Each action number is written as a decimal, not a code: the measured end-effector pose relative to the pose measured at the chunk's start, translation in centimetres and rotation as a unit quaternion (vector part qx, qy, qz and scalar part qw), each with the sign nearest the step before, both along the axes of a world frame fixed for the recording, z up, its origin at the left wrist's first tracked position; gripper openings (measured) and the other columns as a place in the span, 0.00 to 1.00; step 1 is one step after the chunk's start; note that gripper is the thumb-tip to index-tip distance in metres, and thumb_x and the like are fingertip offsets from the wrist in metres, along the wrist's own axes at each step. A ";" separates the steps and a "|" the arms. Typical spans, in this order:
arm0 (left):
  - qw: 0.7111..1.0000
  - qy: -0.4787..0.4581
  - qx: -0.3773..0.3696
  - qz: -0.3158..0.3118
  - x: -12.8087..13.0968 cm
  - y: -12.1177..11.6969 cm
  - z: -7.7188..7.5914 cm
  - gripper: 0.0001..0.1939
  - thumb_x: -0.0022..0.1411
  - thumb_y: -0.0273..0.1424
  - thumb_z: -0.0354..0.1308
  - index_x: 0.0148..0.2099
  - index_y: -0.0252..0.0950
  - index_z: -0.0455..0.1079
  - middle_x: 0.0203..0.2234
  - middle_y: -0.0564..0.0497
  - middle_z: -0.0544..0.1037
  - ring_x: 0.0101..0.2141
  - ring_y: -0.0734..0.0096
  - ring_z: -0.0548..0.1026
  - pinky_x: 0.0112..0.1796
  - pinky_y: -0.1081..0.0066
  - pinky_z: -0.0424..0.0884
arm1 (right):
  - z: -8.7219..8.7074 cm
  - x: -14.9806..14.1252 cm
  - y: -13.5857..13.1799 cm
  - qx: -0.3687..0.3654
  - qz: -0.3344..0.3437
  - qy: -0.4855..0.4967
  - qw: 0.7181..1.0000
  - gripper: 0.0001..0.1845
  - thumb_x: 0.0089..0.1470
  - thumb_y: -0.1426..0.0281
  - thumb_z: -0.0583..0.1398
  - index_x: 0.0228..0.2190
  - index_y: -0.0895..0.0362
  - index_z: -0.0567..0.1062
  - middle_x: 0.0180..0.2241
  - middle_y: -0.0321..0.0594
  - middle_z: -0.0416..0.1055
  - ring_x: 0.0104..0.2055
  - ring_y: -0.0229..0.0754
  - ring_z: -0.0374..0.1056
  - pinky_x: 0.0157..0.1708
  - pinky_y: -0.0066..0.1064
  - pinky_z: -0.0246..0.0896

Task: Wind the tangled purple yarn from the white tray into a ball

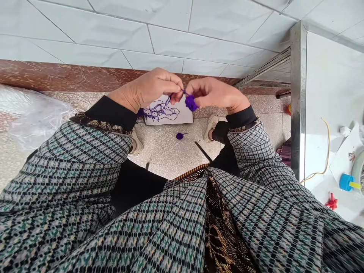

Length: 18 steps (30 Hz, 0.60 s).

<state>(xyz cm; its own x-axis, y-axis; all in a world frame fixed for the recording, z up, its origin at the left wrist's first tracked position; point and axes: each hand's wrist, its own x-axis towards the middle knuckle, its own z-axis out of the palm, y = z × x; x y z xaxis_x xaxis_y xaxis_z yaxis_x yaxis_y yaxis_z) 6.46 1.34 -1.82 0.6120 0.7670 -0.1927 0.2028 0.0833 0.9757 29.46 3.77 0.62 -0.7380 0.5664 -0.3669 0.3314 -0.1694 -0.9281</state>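
Note:
Both hands are raised close together above the floor. Between the thumb and fingers of my left hand [159, 86] a strand of purple yarn [168, 100] is pinched. My right hand [214, 93] is closed on a small purple knitted or crocheted piece [191, 103], which hangs at its fingertips. A short, taut length of yarn runs from that piece to my left fingers. Below, loose loops of the same yarn spread over a white board or sheet [186, 117]. A small round purple piece [179, 135] with a short tail lies on the floor.
A clear plastic bag [42, 121] sits on the floor at the left. On the right stands a white table with a metal leg [298, 106]; a yellow cord [327, 151], a blue cap [346, 182] and a red bow-like item [331, 201] lie on it. A tiled wall [170, 41] rises ahead.

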 end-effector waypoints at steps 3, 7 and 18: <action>1.000 0.010 -0.021 0.015 0.2 0.1 -0.7 0.13 0.63 0.37 0.65 0.29 0.37 0.72 0.26 0.48 0.76 0.32 0.66 0.71 0.42 0.61 0.72 | 0.1 0.0 -0.1 0.005 -0.108 0.065 0.992 0.10 0.65 0.82 0.59 0.38 0.56 0.66 0.32 0.33 0.70 0.26 0.32 0.56 0.29 0.23 0.57; 0.998 0.021 -0.020 -0.057 1.3 -0.4 -1.4 0.16 0.65 0.41 0.65 0.29 0.36 0.74 0.25 0.46 0.76 0.29 0.65 0.73 0.38 0.64 0.74 | 0.0 -0.7 0.0 0.011 -0.265 0.118 0.957 0.18 0.66 0.66 0.69 0.38 0.53 0.62 0.41 0.37 0.70 0.32 0.36 0.55 0.32 0.27 0.60; 0.994 0.096 -0.056 0.018 0.8 -0.8 -4.2 0.15 0.71 0.40 0.54 0.39 0.35 0.73 0.31 0.44 0.73 0.30 0.67 0.70 0.36 0.65 0.67 | 5.0 -1.1 -3.0 -0.058 -0.174 0.054 0.982 0.38 0.66 0.42 0.71 0.34 0.53 0.55 0.29 0.34 0.58 0.45 0.39 0.62 0.47 0.32 0.62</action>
<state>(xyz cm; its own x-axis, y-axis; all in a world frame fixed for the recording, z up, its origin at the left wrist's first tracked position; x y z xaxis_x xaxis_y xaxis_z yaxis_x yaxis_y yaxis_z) 7.28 0.57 -6.03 0.5291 0.7547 -0.3879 0.3785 0.1992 0.9039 28.34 0.75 5.61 -0.5446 0.7506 -0.3741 0.1358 -0.3613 -0.9225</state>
